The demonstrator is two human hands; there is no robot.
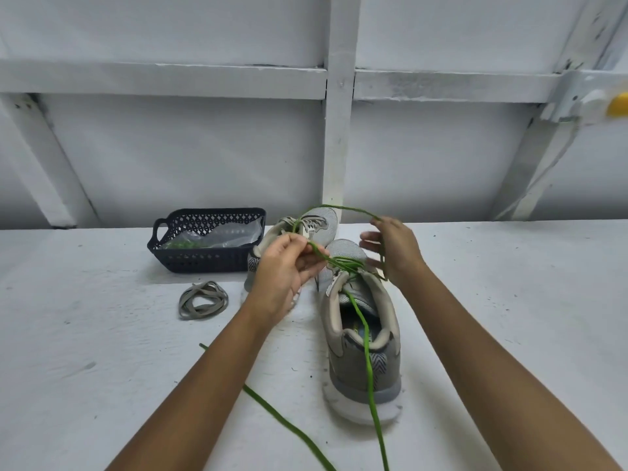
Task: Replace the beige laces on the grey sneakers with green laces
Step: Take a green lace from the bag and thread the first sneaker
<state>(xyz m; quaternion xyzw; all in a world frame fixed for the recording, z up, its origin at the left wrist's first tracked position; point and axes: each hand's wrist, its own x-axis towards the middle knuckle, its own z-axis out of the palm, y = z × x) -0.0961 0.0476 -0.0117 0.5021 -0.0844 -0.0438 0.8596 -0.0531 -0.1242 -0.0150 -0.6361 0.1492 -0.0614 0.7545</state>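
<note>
Dark basket [200,261] sits far left, with the pulled beige laces [203,299] coiled just in front of it. Left hand [283,266] pinches the green lace [368,365] over the near sneaker [363,351]. The far sneaker [316,226] is behind it. Right hand [396,253] has its fingers spread apart, with the lace looped over them.

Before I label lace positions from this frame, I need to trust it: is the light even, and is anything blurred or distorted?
Head view: soft, even light, no glare, only a faint shadow under the basket. Same view: the green lace across the near sneaker is sharp; the yellow object at the right edge is smeared; the wide lens stretches the forearms toward the lower corners.
</note>
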